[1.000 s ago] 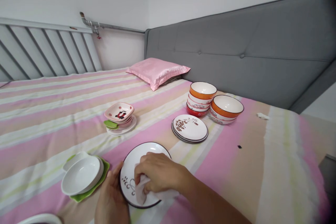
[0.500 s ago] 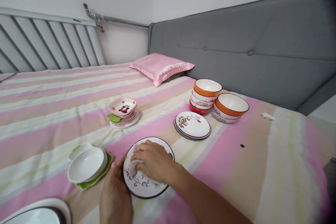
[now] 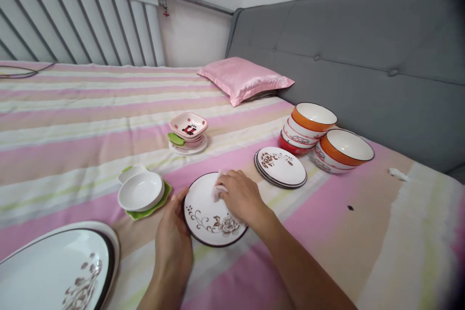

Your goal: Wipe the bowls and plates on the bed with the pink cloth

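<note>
A round white plate (image 3: 203, 198) with a dark rim and brown flower pattern lies before me, slightly tilted. My left hand (image 3: 175, 235) grips its left edge, the fingers partly hidden by the plate. Pressed on its upper right part is a pale pinkish cloth (image 3: 219, 190), bunched under the curled fingers of my right hand (image 3: 241, 196). Just beyond, to the right, sits a stack of similar small plates (image 3: 281, 167). Left of my left hand, a white dish (image 3: 141, 193) rests on other dishes, with a green leaf-shaped one (image 3: 148, 210) at the bottom.
Large oval plates (image 3: 43, 266) lie at the lower left. Pink square dishes (image 3: 189, 126) stand stacked farther back. Orange-rimmed bowls (image 3: 314, 121) and another bowl stack (image 3: 343, 152) are at the right. A pink pillow (image 3: 245, 77) lies by the grey headboard (image 3: 345, 48) on the striped bed.
My right hand has slid the cloth from the plate's left part to its upper right, uncovering the brown flower. The camera view has turned left and down; my left hand keeps holding the edge.
</note>
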The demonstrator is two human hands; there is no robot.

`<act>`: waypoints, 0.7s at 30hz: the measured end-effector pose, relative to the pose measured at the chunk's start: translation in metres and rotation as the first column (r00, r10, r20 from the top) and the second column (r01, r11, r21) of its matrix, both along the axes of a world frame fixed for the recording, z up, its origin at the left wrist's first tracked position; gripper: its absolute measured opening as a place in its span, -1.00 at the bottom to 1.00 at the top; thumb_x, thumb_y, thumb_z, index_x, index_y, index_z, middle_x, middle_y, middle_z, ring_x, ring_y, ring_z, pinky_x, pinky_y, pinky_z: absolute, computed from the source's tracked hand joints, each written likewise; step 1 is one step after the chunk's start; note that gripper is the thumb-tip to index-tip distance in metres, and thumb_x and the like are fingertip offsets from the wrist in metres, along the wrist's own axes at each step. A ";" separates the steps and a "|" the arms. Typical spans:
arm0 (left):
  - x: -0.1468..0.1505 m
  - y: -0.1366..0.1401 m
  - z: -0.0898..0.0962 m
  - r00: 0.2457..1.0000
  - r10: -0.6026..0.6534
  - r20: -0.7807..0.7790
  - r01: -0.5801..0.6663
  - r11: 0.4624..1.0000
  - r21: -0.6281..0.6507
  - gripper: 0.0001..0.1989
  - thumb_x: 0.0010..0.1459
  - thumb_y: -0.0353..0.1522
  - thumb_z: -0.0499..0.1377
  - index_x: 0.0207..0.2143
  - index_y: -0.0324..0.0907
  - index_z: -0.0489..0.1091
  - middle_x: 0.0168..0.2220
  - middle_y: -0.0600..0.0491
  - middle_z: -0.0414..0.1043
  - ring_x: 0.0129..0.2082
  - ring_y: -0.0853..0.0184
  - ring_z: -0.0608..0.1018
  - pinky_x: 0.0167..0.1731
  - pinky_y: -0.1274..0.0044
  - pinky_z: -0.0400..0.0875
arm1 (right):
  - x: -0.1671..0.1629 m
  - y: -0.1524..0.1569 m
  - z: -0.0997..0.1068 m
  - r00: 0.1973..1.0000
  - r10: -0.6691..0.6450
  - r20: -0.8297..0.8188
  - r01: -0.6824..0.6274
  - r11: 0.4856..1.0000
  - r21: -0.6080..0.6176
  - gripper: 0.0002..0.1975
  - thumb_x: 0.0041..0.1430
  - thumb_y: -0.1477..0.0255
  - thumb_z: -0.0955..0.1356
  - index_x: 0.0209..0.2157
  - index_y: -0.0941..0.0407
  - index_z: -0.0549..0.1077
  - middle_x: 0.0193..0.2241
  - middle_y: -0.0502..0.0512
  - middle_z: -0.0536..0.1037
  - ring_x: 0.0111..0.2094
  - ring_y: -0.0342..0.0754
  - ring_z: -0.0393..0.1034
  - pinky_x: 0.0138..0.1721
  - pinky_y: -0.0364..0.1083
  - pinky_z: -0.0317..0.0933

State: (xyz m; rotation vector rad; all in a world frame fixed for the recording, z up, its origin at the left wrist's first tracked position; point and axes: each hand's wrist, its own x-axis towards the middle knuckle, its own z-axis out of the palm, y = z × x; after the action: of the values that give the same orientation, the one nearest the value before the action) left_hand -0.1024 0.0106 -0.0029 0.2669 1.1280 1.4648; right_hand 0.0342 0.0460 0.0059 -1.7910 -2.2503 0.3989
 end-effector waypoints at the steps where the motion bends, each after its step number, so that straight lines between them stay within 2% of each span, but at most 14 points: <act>1: 0.000 0.000 -0.001 1.000 0.006 -0.005 -0.006 1.000 -0.008 -0.70 0.07 -0.25 0.11 -0.20 -0.24 0.44 -0.16 0.02 0.50 -0.06 0.25 0.46 -0.05 0.46 0.33 | 0.003 -0.001 0.003 1.000 -0.009 0.012 0.010 0.999 -0.038 -0.84 0.12 0.48 0.28 -0.28 0.04 0.47 -0.19 0.04 0.46 -0.08 -0.04 0.25 -0.16 -0.12 0.08; 6: 0.000 -0.001 -0.002 1.000 0.025 -0.004 -0.025 1.000 0.002 -0.69 0.04 -0.25 0.14 -0.21 -0.24 0.46 -0.22 0.01 0.52 -0.09 0.24 0.48 -0.08 0.46 0.35 | 0.016 -0.008 0.021 0.994 0.019 0.104 0.006 0.971 -0.239 -0.82 -0.05 0.44 0.39 -0.32 0.02 0.46 -0.27 -0.02 0.49 -0.18 -0.06 0.32 -0.33 -0.14 0.01; 10: 0.000 -0.001 -0.006 1.000 0.009 0.005 -0.009 0.999 0.045 -0.69 0.00 -0.23 0.17 -0.24 -0.23 0.47 -0.25 0.04 0.53 -0.11 0.23 0.48 -0.11 0.48 0.35 | 0.020 -0.015 0.031 0.979 0.148 0.139 -0.096 0.940 -0.327 -0.78 -0.14 0.41 0.45 -0.34 -0.02 0.50 -0.33 -0.07 0.51 -0.25 -0.10 0.32 -0.37 -0.16 -0.04; 13: 0.000 -0.002 -0.009 1.000 0.002 0.011 -0.003 0.998 0.068 -0.71 -0.02 -0.22 0.19 -0.29 -0.22 0.47 -0.27 0.06 0.53 -0.13 0.23 0.48 -0.16 0.50 0.36 | 0.020 -0.017 0.034 0.961 0.256 0.101 -0.202 0.905 -0.373 -0.75 -0.18 0.38 0.47 -0.34 -0.04 0.53 -0.34 -0.10 0.53 -0.28 -0.12 0.33 -0.39 -0.17 -0.03; 17: -0.001 -0.002 -0.011 1.000 -0.001 0.023 -0.002 0.995 0.099 -0.71 -0.04 -0.21 0.21 -0.31 -0.21 0.47 -0.29 0.07 0.52 -0.17 0.24 0.49 -0.25 0.53 0.36 | 0.014 -0.018 0.030 0.925 0.379 -0.034 -0.361 0.847 -0.390 -0.72 -0.17 0.38 0.47 -0.29 -0.04 0.54 -0.37 -0.11 0.54 -0.33 -0.15 0.34 -0.42 -0.19 -0.01; 21: -0.001 -0.002 -0.010 0.999 -0.006 0.049 0.001 0.995 0.105 -0.72 -0.07 -0.21 0.21 -0.33 -0.22 0.47 -0.34 0.09 0.51 -0.21 0.27 0.49 -0.31 0.57 0.36 | 0.001 -0.018 0.021 0.913 0.397 -0.091 -0.405 0.861 -0.307 -0.76 -0.12 0.41 0.46 -0.30 0.00 0.54 -0.36 -0.07 0.52 -0.32 -0.15 0.34 -0.39 -0.19 0.03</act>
State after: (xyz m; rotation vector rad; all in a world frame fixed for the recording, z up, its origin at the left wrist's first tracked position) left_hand -0.1034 0.0085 -0.0125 0.3043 1.0124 1.5215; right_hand 0.0348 0.0276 0.0273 -1.4116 -2.6638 0.9082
